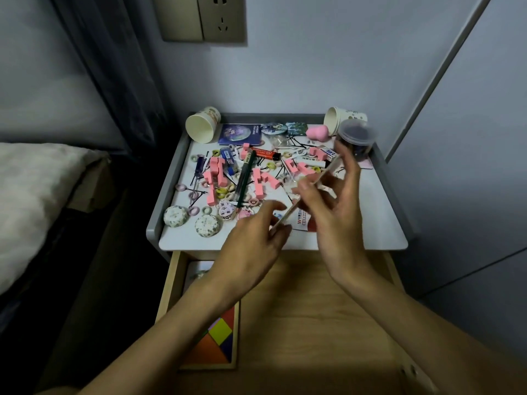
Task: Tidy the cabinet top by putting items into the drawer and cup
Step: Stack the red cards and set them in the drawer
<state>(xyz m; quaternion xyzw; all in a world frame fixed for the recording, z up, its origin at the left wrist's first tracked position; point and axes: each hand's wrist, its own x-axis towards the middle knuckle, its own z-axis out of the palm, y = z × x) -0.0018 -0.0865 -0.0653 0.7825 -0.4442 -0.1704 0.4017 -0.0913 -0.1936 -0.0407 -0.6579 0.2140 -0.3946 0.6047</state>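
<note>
Cluttered cabinet top [370, 212], open drawer [313, 309] below my fingers; left hand [253, 238], right hand [333, 212] both pinch thin card [286, 216]; next, probably lower it in.

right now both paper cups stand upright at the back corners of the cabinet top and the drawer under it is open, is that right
Not quite: the cups are not upright. The head view shows the left cup and the right cup both lying on their sides at the back corners, mouths facing forward. The drawer is open, as you said.
</note>
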